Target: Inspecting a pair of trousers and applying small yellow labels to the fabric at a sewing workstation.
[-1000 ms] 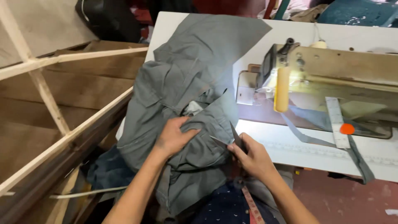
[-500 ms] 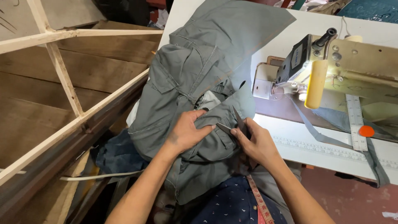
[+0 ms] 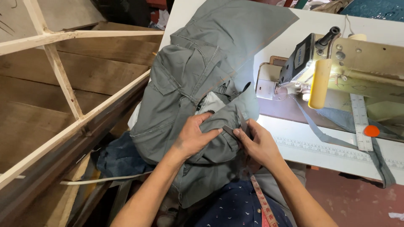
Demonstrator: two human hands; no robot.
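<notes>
- Head view, the only one: left hand (image 3: 194, 136) lay on a bunched fold of one grey-green garment (image 3: 189, 84), fingers curled & pressing the cloth down, thumb side tucked under the fold.
- Right hand (image 3: 257, 143) pinched a narrow strip/tab of the same cloth between thumb & forefinger, just beside the left fingertips; other fingers loosely curled.
- Garment hung from the white table (image 3: 294, 138) edge down over the lap; worked fold sat near the table edge, short of the sewing machine (image 3: 336, 63) head.
- Risks, my guess: heavy cloth draped off the edge could drag the fold out of the pinch & skew the tab; bunched layers might get caught double if fed under the needle like that; loose grey strap (image 3: 320, 130) near the machine could snag.
- Count: 2 hands, 1 garment, 1 sewing machine, 1 yellow cylinder (image 3: 319, 84) on its front, 1 steel ruler (image 3: 361, 122) w/ 1 orange disc (image 3: 372, 130), 1 tape measure (image 3: 263, 201) hanging at the chest, 1 printed scale along the table edge, 1 wooden frame (image 3: 63, 84) at left, 1 white cable (image 3: 97, 180) below it.
</notes>
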